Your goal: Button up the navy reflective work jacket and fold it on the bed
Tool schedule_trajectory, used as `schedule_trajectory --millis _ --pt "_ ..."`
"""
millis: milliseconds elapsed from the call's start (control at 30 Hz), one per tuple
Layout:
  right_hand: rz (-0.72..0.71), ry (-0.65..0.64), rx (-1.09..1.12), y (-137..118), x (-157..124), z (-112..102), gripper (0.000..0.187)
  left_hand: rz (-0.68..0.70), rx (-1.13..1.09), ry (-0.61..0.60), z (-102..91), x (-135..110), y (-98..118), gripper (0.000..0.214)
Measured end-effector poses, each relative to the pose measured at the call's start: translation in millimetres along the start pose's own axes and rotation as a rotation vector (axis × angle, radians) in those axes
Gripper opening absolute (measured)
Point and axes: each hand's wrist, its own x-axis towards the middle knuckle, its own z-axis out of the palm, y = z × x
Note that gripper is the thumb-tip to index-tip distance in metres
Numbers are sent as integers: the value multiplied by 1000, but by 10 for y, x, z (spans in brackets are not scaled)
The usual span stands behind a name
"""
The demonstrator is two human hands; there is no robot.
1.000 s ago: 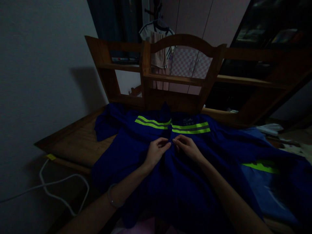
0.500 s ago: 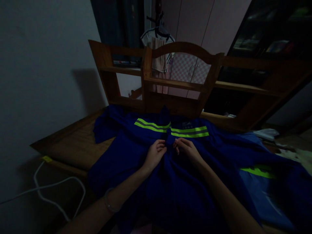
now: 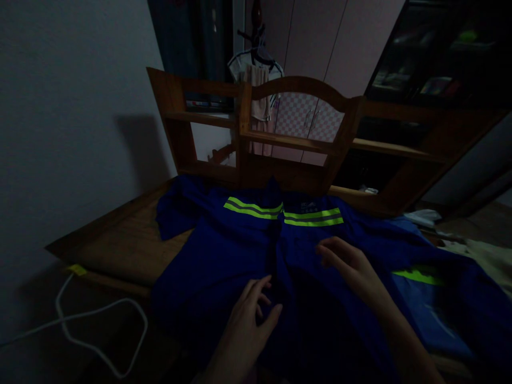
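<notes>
A dark blue work jacket (image 3: 228, 248) lies spread out front side up, its collar toward the wooden headboard. Across its chest run two yellow-green reflective strips (image 3: 314, 217) with a grey band, one on each side of the front opening. My left hand (image 3: 250, 314) is over the lower front, left of the opening, thumb and fingers apart and nothing in them. Over the right front panel is my right hand (image 3: 352, 266), its fingers loosely bent and holding nothing that I can see. The lower part of the jacket is lost in shadow.
Behind the jacket stands a wooden headboard (image 3: 292, 141) with shelves. A brown board surface (image 3: 120, 256) shows at the left, with a white cable (image 3: 100, 308) hanging near its yellow-taped corner. Lighter blue cloth (image 3: 434, 314) lies under the right sleeve. Clothes (image 3: 260, 96) hang behind.
Both hands were together at the front opening, fingertips on the cloth. They have let go and parted: my left hand moved down toward me, my right hand to the right.
</notes>
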Motion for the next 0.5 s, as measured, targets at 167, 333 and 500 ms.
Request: schedule_trajectory --millis 167,333,500 --pt "-65 283 -721 390 -701 6 46 116 146 -70 60 134 -3 11" --pt "-123 198 -1072 768 -908 -132 25 173 225 -93 23 127 32 8" --pt "-6 180 -1139 759 -840 -274 17 172 244 -118 -3 120 -19 10"
